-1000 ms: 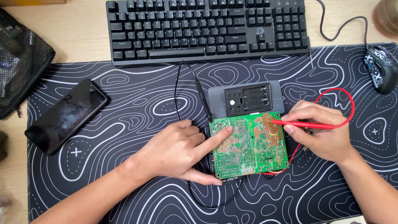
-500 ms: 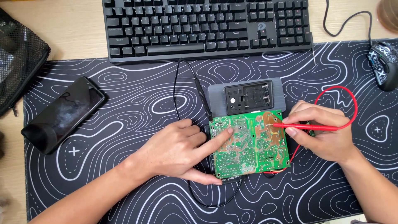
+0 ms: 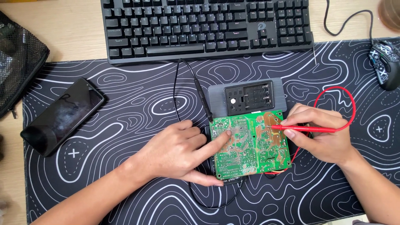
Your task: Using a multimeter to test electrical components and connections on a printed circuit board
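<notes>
Circuit board (image 3: pixel 248 143) between both hands, unmoved since a second ago | left hand (image 3: pixel 179 152) spread, forefinger pressing it | right hand (image 3: pixel 318 135) pinching red probe (image 3: pixel 302 128), tip unchanged on copper | probing continues

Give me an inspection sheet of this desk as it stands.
Surface: black desk mat with white contour lines, on a wooden desk.
Job's things: green circuit board; red probe tip on it; grey meter face down.
Clutter: phone, black mesh bag.
Grips: left hand steadies the board, forefinger on it; right hand holds the probe.
Cables: black lead, red lead.
Surroundings: keyboard, mouse.
</notes>
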